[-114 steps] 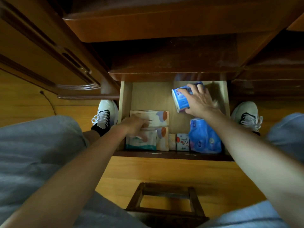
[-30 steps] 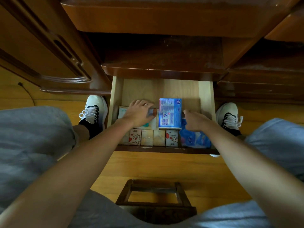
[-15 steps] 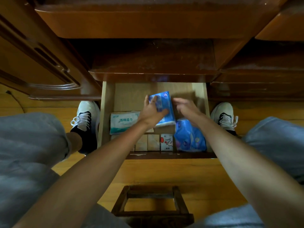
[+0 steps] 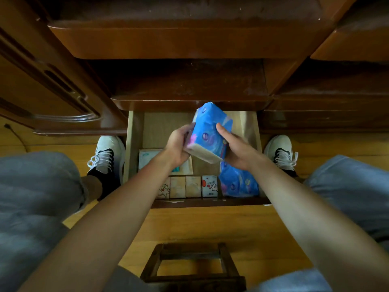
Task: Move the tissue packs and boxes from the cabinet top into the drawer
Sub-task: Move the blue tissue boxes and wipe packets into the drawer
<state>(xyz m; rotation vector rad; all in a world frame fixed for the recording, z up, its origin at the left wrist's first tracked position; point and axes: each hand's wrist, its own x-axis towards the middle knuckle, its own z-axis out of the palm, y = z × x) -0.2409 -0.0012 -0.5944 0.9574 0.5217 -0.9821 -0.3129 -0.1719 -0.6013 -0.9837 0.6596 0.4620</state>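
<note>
1. A blue tissue pack (image 4: pixel 210 133) is held above the open drawer (image 4: pixel 133 144), tilted, with its pale open end turned toward the camera and its far end raised toward the cabinet (image 4: pixel 189 85).
2. The pack is gripped from both sides: the left hand (image 4: pixel 179 145) is curled round its left edge, and the right hand (image 4: pixel 235 148) is wrapped under its right side with the thumb laid across the printed face.
3. The grip of each hand is therefore closed on that one pack; nothing else is held.
4. A second blue tissue pack (image 4: pixel 237 182) is seen lying in the drawer's near right corner, just below the right wrist.
5. Along the drawer's front wall a row of four small tissue packets (image 4: pixel 187 186) is stood side by side, touching one another; cartoon prints are shown on the outer two.
6. A flat white pack with teal print (image 4: pixel 149 159) is laid behind that row at the left, partly covered by the left forearm.
7. The rear part of the drawer floor is seen as bare pale wood.
8. White shoes (image 4: pixel 109 152) are planted on the wooden floor (image 4: pixel 210 224) at either side of the drawer, and grey trouser legs (image 4: pixel 31 186) are seen at both edges.
9. A dark wooden stool frame (image 4: pixel 189 262) is seen below, between the forearms.
</note>
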